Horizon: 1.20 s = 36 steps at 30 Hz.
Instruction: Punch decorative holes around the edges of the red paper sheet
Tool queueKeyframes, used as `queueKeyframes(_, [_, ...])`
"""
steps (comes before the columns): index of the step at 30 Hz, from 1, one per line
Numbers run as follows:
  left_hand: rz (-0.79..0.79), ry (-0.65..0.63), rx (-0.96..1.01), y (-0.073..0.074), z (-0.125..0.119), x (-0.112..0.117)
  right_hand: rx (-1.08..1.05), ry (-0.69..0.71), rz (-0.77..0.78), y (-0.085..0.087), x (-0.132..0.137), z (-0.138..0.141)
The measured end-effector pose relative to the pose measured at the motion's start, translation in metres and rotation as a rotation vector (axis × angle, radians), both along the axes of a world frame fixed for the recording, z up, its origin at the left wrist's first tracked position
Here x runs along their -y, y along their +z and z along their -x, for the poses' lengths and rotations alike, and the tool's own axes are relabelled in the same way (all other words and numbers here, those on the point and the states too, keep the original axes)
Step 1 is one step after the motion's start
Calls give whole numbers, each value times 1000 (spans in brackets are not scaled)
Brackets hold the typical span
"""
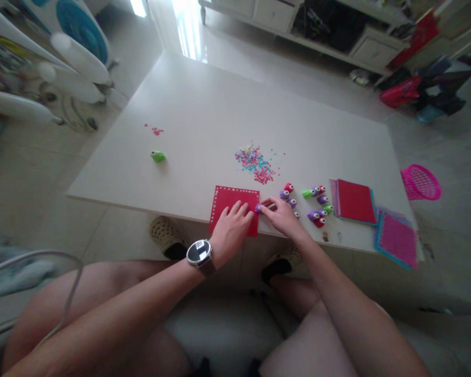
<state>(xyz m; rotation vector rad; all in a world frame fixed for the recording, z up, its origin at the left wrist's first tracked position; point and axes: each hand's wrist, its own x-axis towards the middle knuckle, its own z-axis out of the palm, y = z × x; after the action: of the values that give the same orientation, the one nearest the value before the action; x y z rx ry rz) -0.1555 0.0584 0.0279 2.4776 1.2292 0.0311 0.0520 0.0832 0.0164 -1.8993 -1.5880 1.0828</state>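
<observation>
A red paper sheet [228, 202] with punched holes along its edges lies at the near edge of the white table [204, 125]. My left hand [231, 230], with a wristwatch, lies flat on the sheet with its fingers stretched out. My right hand [281, 213] is closed on a small purple paper punch [258, 208] at the sheet's right edge.
Several small punches [316, 204] in purple, red and green stand to the right of my hands. Confetti [255, 162] is piled behind the sheet. A green punch [157, 156] sits alone at left. Paper stacks [355, 201] lie at right, a pink basket [421, 182] beyond on the floor.
</observation>
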Motion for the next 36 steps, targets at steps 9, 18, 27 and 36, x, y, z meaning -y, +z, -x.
queueKeyframes(9, [84, -27, 12, 5, 0, -1, -5, 23, 9, 5, -3, -1])
queueKeyframes(18, [115, -24, 22, 2, -2, -3, -9, 42, 15, 7, -6, 1])
queueKeyframes(27, [139, -5, 48, 5, -2, -7, 157, 8, 73, 8, -14, 9])
queueKeyframes(36, [186, 47, 65, 6, -8, -12, 145, 8, 118, 9, -24, 14])
